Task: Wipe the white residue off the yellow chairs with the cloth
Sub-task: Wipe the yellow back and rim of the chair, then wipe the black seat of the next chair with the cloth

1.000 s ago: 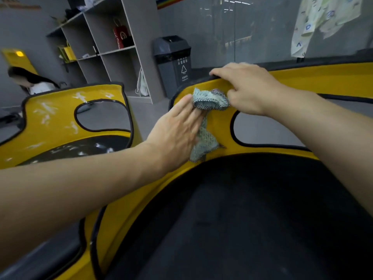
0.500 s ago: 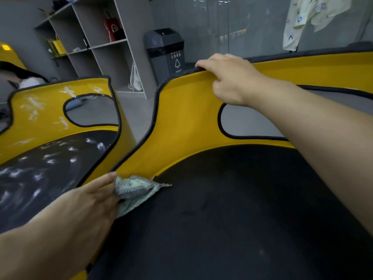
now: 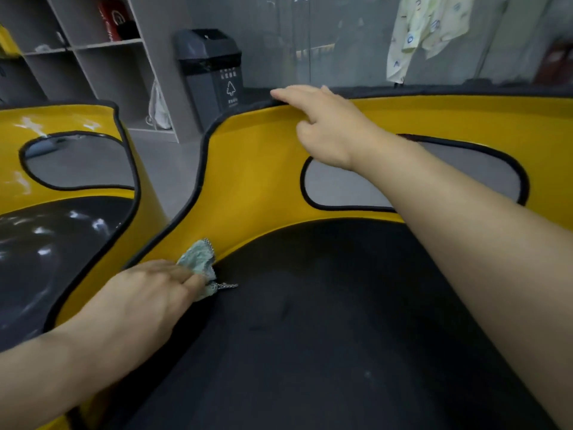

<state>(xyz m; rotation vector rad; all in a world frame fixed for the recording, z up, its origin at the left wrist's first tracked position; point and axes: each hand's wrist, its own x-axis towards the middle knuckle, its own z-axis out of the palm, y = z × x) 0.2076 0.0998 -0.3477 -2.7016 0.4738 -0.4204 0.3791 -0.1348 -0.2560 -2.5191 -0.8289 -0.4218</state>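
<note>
The left hand (image 3: 145, 293) lies flat in the lower left of the frame, fingers fairly straight and close together, pressing down on the cloth (image 3: 198, 262) rather than closing round it. The cloth, pale green and crumpled, sits under the fingertips at the seam where the yellow shell of the near chair (image 3: 254, 169) meets its black seat pad (image 3: 325, 321); a loose end of it trails onto the pad.

The right hand (image 3: 325, 128) is in the upper middle, holding the top rim of the same chair's back: the fingers lie over the black trim with the forefinger stretched leftward along it, and the thumb bends down onto the yellow front face.

At the left edge stands a second chair (image 3: 71, 119), just beside the first, with white residue (image 3: 31, 124) smeared on its yellow back and more pale streaks on its dark seat.

Behind, in the upper part of the frame, are a grey shelf unit (image 3: 93, 66), a dark bin (image 3: 210, 72) and a pale printed garment (image 3: 428, 29) hanging at the upper right
</note>
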